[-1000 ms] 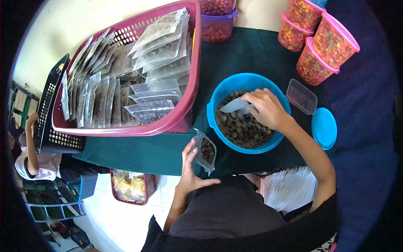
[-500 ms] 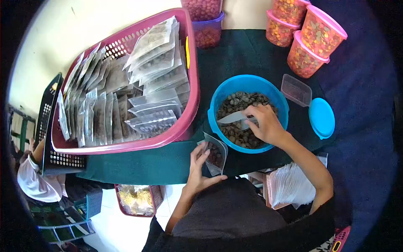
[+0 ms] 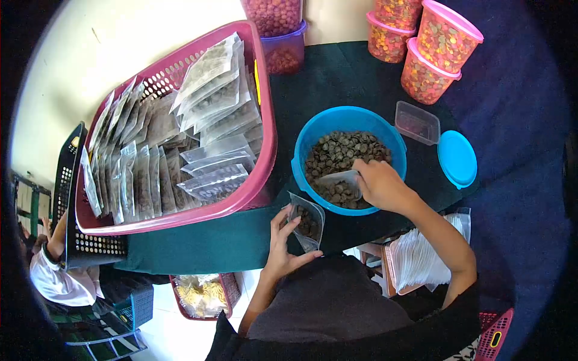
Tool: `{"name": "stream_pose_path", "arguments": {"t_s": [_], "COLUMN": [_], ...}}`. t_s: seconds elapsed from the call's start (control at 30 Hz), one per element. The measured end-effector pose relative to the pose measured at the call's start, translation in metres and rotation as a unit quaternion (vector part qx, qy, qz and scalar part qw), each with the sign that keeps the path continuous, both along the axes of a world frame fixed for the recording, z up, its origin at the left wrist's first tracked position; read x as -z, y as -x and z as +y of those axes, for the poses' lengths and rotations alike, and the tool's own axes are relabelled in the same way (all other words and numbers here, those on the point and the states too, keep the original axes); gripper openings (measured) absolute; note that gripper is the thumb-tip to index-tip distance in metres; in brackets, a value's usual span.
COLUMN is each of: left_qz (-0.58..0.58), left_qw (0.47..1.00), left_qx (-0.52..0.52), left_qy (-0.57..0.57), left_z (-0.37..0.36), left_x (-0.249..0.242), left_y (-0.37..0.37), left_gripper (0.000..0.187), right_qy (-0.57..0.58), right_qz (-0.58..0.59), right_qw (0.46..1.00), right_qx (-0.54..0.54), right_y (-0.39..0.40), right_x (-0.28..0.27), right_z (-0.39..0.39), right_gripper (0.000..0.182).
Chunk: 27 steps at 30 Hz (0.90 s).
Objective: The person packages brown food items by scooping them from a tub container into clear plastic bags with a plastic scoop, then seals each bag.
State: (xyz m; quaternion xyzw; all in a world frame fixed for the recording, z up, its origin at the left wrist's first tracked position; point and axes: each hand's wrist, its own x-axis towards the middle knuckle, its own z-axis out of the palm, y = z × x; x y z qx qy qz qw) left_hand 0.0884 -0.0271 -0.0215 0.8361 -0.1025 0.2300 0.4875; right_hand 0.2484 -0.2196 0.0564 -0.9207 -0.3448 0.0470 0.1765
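Observation:
My left hand (image 3: 285, 243) grips an upright clear pouch (image 3: 308, 225) at the table's front edge, with some dark round pieces inside it. To its right is a blue tub (image 3: 299, 174) holding many dark, coin-like pieces (image 3: 346, 150). Inside the tub, my right hand (image 3: 378, 183) is closed on a translucent scoop (image 3: 340, 178), its blade low among the pieces. My right fingertips are partly hidden behind the hand. A large pink basket (image 3: 270, 138) on the left holds rows of filled, flat pouches (image 3: 211, 90).
Pink-lidded tubs (image 3: 426, 78) stand at the back right, near a clear box (image 3: 417, 123) and a blue lid (image 3: 457, 159). Stacked pouches (image 3: 418, 259) sit below the table at right. Another person's sleeve (image 3: 63, 280) shows at far left, beside a black basket (image 3: 96, 243).
The scoop in my right hand has dipped lower and tilted into the dark pieces. My left hand keeps its hold on the pouch. The view has shifted slightly.

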Motion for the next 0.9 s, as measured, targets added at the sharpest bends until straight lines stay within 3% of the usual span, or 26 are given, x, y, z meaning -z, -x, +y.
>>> {"name": "stream_pose_path", "arguments": {"t_s": [0.03, 0.1, 0.13, 0.23, 0.33, 0.53, 0.67, 0.9], "left_qz": [-0.002, 0.012, 0.008, -0.011, -0.029, -0.02, -0.023, -0.028], "left_qw": [1.0, 1.0, 1.0, 1.0, 0.996, 0.996, 0.993, 0.993], "left_qx": [-0.001, -0.011, -0.014, -0.027, -0.031, -0.064, -0.104, -0.11], "left_qy": [-0.001, 0.002, 0.001, 0.002, 0.078, 0.051, 0.043, 0.039], "left_z": [-0.001, -0.003, -0.003, -0.004, -0.008, -0.013, -0.02, -0.025], "left_x": [-0.001, -0.003, -0.002, 0.008, 0.011, 0.002, 0.001, 0.001], "left_y": [0.001, 0.003, 0.003, 0.005, 0.005, 0.009, 0.01, 0.009], "left_gripper": [0.084, 0.086, 0.086, 0.089, 0.088, 0.086, 0.086, 0.088], "right_qy": [-0.001, 0.007, 0.007, -0.091, -0.122, -0.207, -0.167, -0.192], "right_qz": [-0.002, 0.143, 0.139, 0.198, 0.201, 0.151, 0.16, 0.146], "right_qw": [1.0, 0.99, 0.99, 0.971, 0.968, 0.96, 0.97, 0.956], "right_qx": [-0.001, 0.006, 0.003, -0.101, -0.086, -0.115, -0.08, -0.168], "right_y": [-0.005, -0.02, -0.026, -0.042, -0.047, -0.037, -0.031, -0.034], "right_x": [0.004, 0.013, 0.017, 0.022, 0.013, 0.002, -0.007, -0.017], "right_z": [0.001, 0.002, 0.002, -0.001, 0.0, -0.005, -0.003, 0.016], "right_gripper": [0.013, 0.013, 0.013, 0.014, 0.014, 0.012, 0.011, 0.009]}}
